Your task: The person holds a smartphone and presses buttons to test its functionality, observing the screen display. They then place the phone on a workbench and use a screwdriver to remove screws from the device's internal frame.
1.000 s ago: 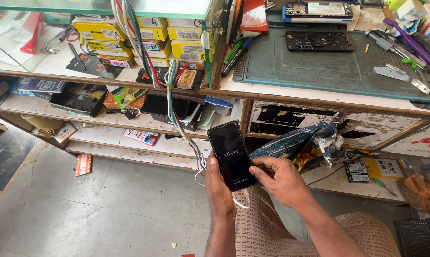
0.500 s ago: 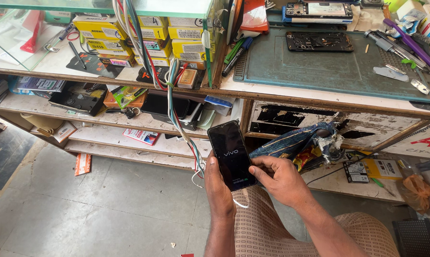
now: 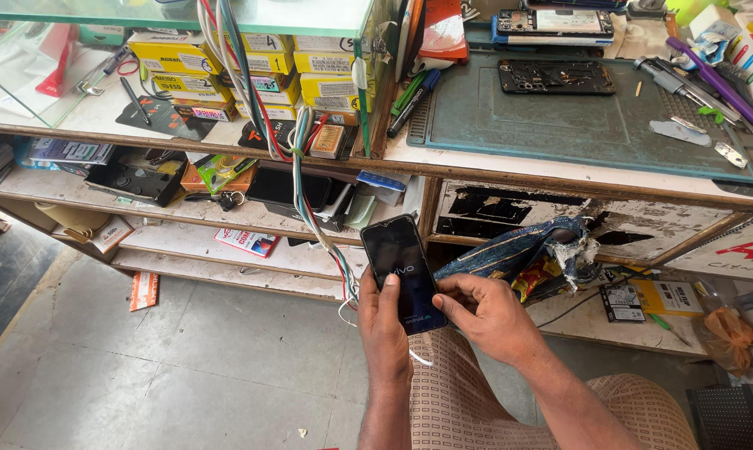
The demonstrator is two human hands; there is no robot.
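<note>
A black smartphone (image 3: 401,268) with a dark, lit screen is held upright over my lap, below the workbench edge. My left hand (image 3: 381,318) grips its lower left side from behind. My right hand (image 3: 486,313) holds the lower right edge, the thumb resting on the screen's bottom corner. A thin white cable (image 3: 421,358) hangs from under the phone.
A green work mat (image 3: 577,125) on the bench carries an opened phone frame (image 3: 556,77) and tools (image 3: 702,87). Yellow boxes (image 3: 226,62) sit under a glass counter. A bundle of coloured cables (image 3: 301,167) hangs down past cluttered shelves. Grey floor tiles lie at left.
The phone and both hands have stayed almost where they were; the phone's tilt has shifted only slightly.
</note>
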